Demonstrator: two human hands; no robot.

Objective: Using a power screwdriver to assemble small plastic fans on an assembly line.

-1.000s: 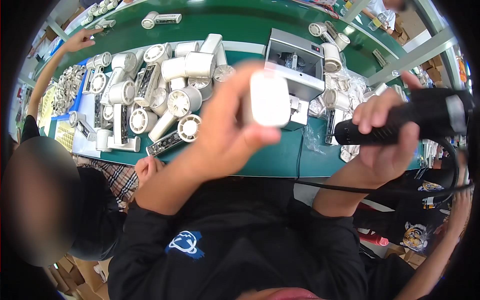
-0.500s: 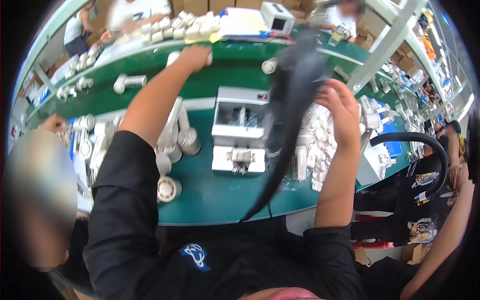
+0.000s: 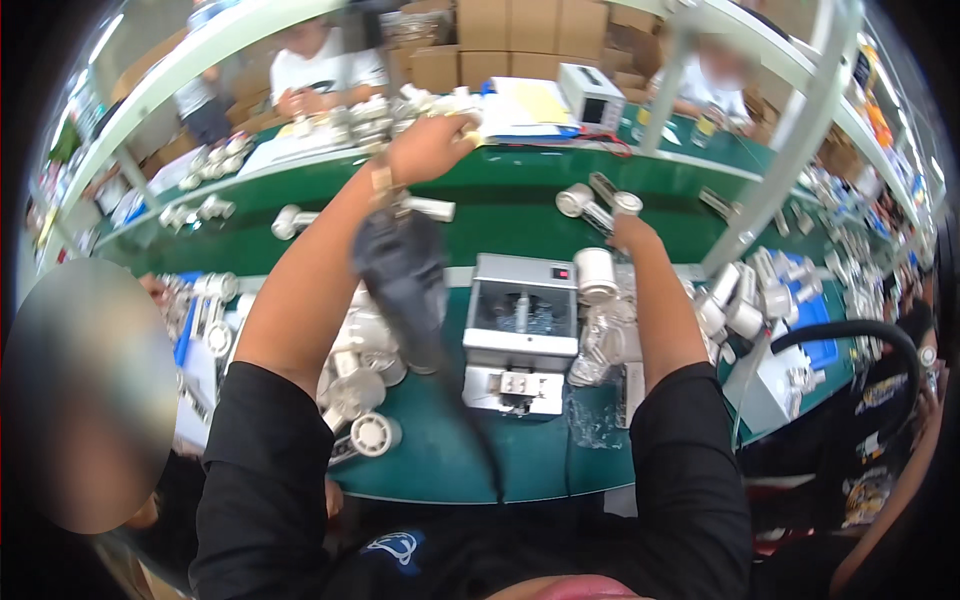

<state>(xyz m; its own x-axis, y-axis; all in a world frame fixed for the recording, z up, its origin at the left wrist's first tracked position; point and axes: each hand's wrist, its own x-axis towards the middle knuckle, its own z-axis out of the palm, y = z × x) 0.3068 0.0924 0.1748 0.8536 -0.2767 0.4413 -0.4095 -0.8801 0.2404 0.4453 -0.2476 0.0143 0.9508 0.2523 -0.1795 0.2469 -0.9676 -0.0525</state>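
My left hand (image 3: 432, 150) reaches to the far side of the green conveyor, fingers curled; what they hold, if anything, is hidden. A white device with a clear handle (image 3: 430, 208) lies beneath that wrist. My right hand (image 3: 637, 236) is at the conveyor's near edge, its fingers closed round a white round-headed piece (image 3: 627, 203). Beside it lies another white round-headed device (image 3: 574, 200). A smeared black dangling thing (image 3: 405, 275) hangs in front of my left forearm. Between my arms stands a grey machine with a clear-windowed box (image 3: 520, 310) and a small metal fixture (image 3: 515, 390) in front.
White round parts (image 3: 375, 435) crowd the bench left of the machine. Bagged white parts (image 3: 605, 340) and a white cylinder (image 3: 595, 272) stand to its right. A black hose (image 3: 850, 332) arches at right. A slanted white post (image 3: 790, 150) rises there. People sit across and beside me.
My left hand has moved right along the conveyor's far side. My right hand has reached forward to the white pieces. The black dangling thing has swung left, and the view has shifted.
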